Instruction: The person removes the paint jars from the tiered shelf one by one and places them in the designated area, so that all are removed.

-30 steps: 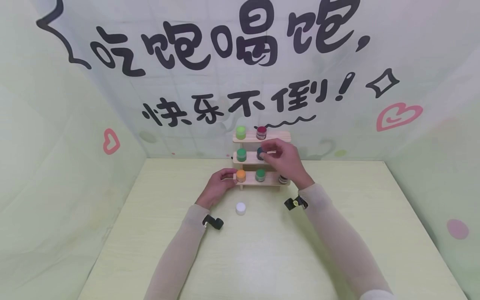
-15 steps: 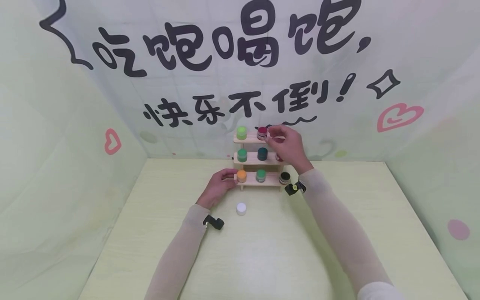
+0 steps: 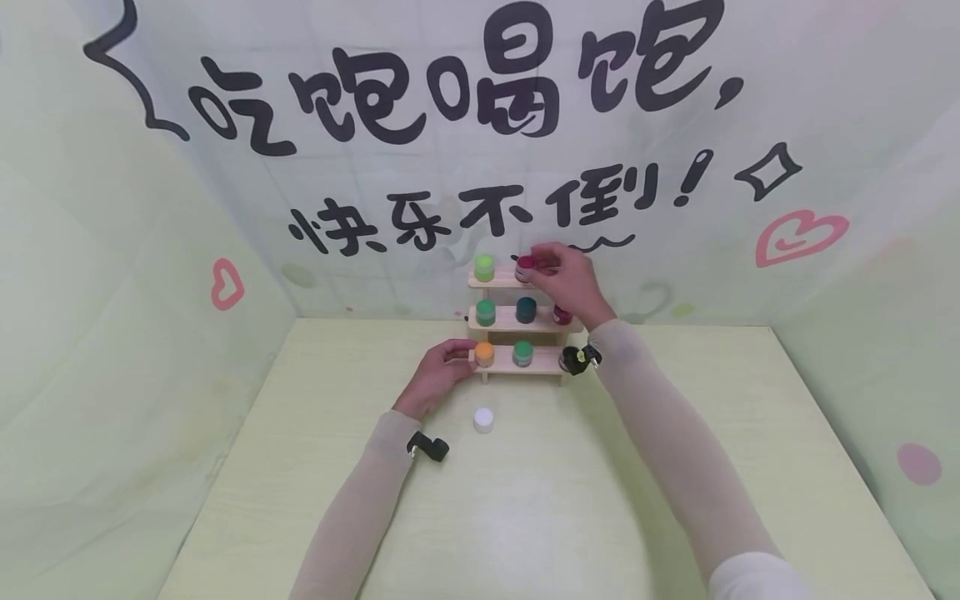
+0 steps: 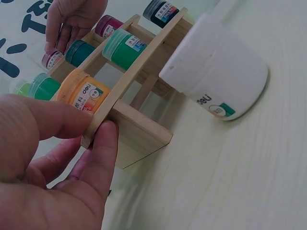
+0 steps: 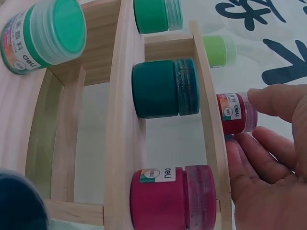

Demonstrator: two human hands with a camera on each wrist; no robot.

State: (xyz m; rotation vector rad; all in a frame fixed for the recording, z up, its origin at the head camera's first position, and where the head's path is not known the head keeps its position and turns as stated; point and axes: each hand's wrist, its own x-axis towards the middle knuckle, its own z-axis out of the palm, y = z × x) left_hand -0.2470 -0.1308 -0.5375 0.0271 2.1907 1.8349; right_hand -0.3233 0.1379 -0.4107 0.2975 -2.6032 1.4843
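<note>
A small three-tier wooden rack [image 3: 525, 360] holds paint jars on its steps. My left hand [image 3: 438, 377] pinches the left end of the lowest step, thumb [image 4: 62, 117] above and fingers below. Right beside that thumb sits an orange paint jar [image 4: 84, 91]. At the top step, my right hand [image 3: 566, 279] pinches a dark red paint jar [image 5: 232, 112], thumb at its lid and fingers along the other side. A light green paint jar [image 3: 483, 267] stands left of it on the same step. On the table in front of the rack is a white paint jar [image 3: 483, 420].
The middle step bears a green jar [image 3: 485, 312], a teal jar [image 3: 526, 310] and a magenta jar [image 5: 163, 199]. Another green jar [image 3: 522, 354] and a black jar [image 4: 160, 12] share the lowest step. A lettered cloth wall [image 3: 420, 183] rises behind the table [image 3: 525, 517].
My right hand has moved up from the middle step to the top step and has closed around the dark red paint jar. The left hand stays at the rack's end.
</note>
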